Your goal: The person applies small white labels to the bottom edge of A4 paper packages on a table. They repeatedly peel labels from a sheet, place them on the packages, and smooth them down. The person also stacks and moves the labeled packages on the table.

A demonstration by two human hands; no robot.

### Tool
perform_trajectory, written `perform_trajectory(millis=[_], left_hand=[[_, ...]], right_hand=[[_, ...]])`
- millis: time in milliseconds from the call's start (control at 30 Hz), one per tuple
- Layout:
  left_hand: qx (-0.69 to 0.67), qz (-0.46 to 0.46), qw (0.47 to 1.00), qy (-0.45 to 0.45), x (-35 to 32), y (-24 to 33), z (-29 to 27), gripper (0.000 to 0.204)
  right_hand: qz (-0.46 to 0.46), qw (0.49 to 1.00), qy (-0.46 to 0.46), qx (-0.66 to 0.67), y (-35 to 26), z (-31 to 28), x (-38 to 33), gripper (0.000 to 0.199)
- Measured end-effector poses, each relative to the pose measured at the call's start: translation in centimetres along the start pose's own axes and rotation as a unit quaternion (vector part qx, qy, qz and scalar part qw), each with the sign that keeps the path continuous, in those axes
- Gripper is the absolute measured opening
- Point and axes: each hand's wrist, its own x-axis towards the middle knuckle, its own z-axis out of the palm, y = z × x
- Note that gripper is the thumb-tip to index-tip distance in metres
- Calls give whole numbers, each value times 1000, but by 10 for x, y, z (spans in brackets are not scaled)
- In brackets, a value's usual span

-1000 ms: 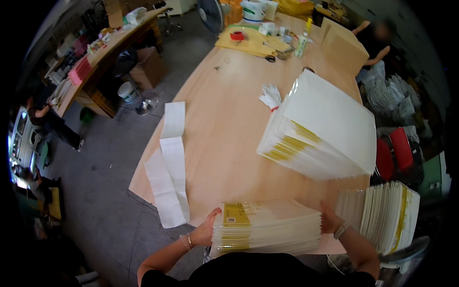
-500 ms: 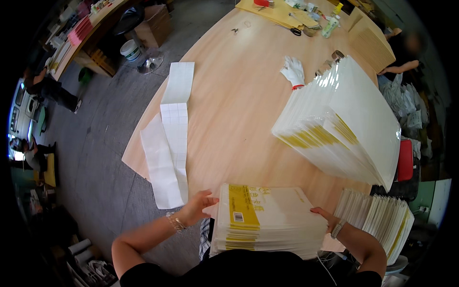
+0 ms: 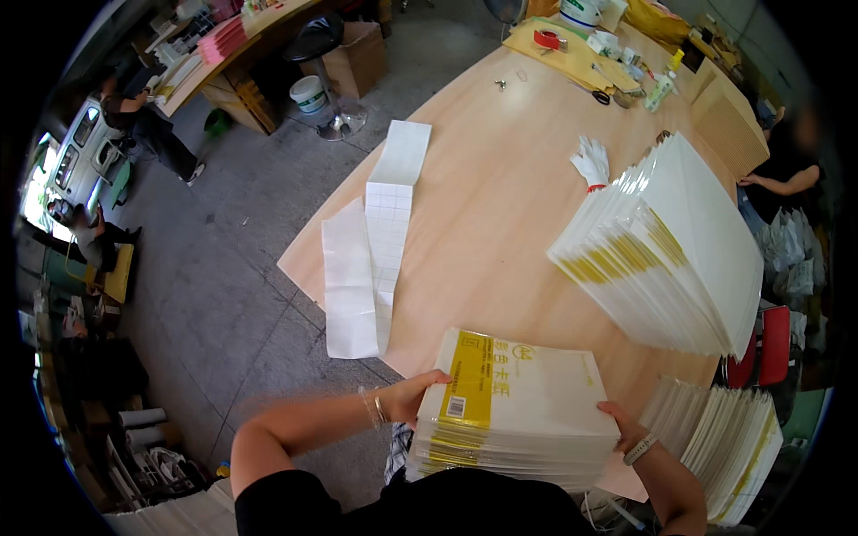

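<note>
We've got left grip (image 3: 416, 395) and right grip (image 3: 627, 426) holding opposite edges of the film-wrapped paper stack (image 3: 536, 380) between them. Folded paper strip (image 3: 349, 286) beyond left grip; larger wrapped stack (image 3: 684, 246) beyond right, on worktop (image 3: 492, 241).

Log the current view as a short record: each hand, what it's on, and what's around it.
Left hand: holding the left edge of the near stack
Right hand: holding that stack's right edge
Near stack: flat white packs, yellow band toward the left
Large stack: white packs, yellow-marked edges, beyond the right hand
White glove: on the table, beside the large stack
White paper strips: along the table's left edge, partly overhanging
Co-worker: far right, one hand near a cardboard piece
</note>
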Motion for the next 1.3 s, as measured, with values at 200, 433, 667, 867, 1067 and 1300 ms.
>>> perform_trajectory(millis=[200,433,667,867,1067,1300], left_hand=[[-67,289,955,1,-17,-54,-15,69],[-106,544,823,127,30,-101,-1,73],[-159,609,764,144,45,-85,22,76],[-212,551,790,166,42,-81,12,87],[-196,566,775,202,22,-57,11,67],[-138,487,833,225,-8,-37,-10,62]], right_hand=[[-114,976,-64,-176,-50,17,35,58],[-195,911,-176,-318,-180,107,77,76],[-164,894,-197,-366,-226,119,166,77],[-130,877,-223,-406,-238,158,178,79],[-140,867,-271,-395,-253,169,195,77],[-157,849,-245,-441,-264,189,195,74]])
